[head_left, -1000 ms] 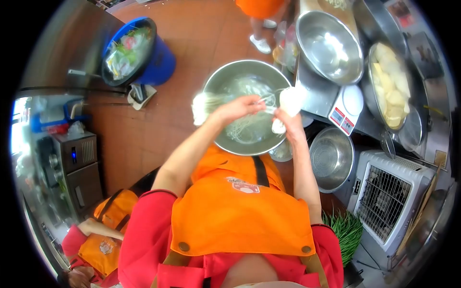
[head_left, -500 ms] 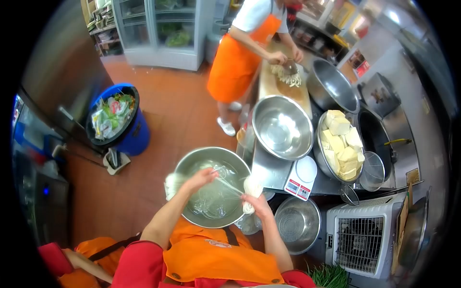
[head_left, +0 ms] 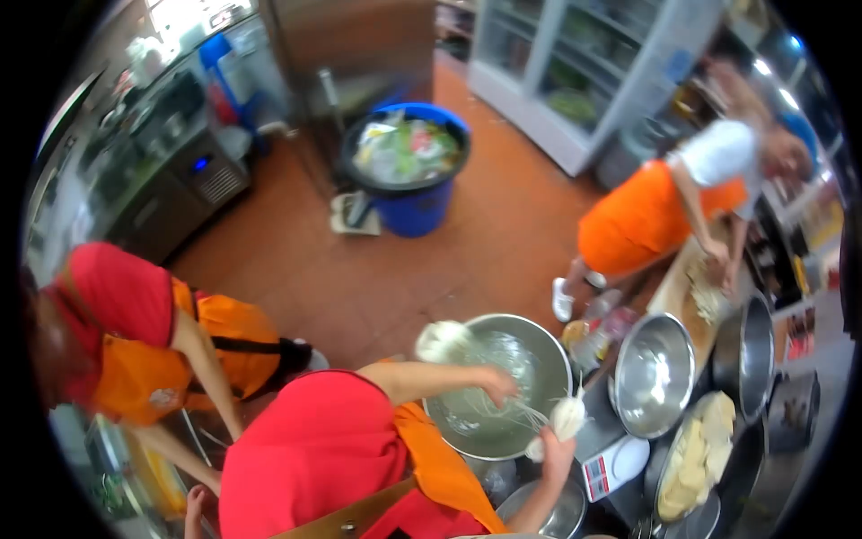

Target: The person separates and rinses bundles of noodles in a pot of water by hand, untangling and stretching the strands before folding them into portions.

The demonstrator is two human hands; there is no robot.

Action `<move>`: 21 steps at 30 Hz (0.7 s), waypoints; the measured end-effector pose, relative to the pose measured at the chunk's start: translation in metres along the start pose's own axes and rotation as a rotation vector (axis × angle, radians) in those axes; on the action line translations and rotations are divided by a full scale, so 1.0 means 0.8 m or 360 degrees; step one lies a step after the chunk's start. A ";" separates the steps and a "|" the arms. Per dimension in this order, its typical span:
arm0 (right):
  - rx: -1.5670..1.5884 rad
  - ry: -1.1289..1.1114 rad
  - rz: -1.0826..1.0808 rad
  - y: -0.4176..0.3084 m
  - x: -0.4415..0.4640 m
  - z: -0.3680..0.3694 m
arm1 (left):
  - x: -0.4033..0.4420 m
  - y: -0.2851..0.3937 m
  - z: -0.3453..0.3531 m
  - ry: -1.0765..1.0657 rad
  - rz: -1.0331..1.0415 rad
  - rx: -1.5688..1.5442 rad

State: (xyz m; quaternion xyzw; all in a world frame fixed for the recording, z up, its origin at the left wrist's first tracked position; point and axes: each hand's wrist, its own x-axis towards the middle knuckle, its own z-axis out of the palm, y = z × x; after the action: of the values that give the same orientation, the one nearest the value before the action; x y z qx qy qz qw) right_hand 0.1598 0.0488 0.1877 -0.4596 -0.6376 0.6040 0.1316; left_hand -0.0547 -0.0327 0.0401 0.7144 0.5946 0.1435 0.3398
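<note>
A large metal pot (head_left: 558, 359) holds clear liquid with thin white strands in it. Over the pot is my left hand (head_left: 496, 384), fingers closed on white strands that stretch across to the other side. My right hand (head_left: 555, 449), at the pot's right rim, grips a bundle of white strands (head_left: 567, 418). Another white bundle (head_left: 442, 341) hangs over the pot's upper left rim.
A blue bin of waste (head_left: 417, 211) stands beyond the pot. To the right are a metal bowl (head_left: 654, 373), a scale (head_left: 615, 467) and a pan of pale yellow blocks (head_left: 696, 458). One co-worker (head_left: 655, 211) works at a board; another (head_left: 215, 341) bends at the left.
The view has swung to the left, bringing the left co-worker and the counter behind further in. My hands remain at the pot with the white strands between them.
</note>
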 end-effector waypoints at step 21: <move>0.0638 0.0687 -0.0065 0.031 -0.063 0.146 | 0.000 -0.004 -0.117 -0.0761 0.0588 -0.0741</move>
State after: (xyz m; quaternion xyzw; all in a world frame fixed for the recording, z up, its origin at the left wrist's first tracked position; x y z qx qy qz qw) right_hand 0.1130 -0.0683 0.1575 -0.5294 -0.4720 0.6033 0.3646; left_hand -0.1142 -0.0032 0.1059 0.7266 0.3112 0.1629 0.5905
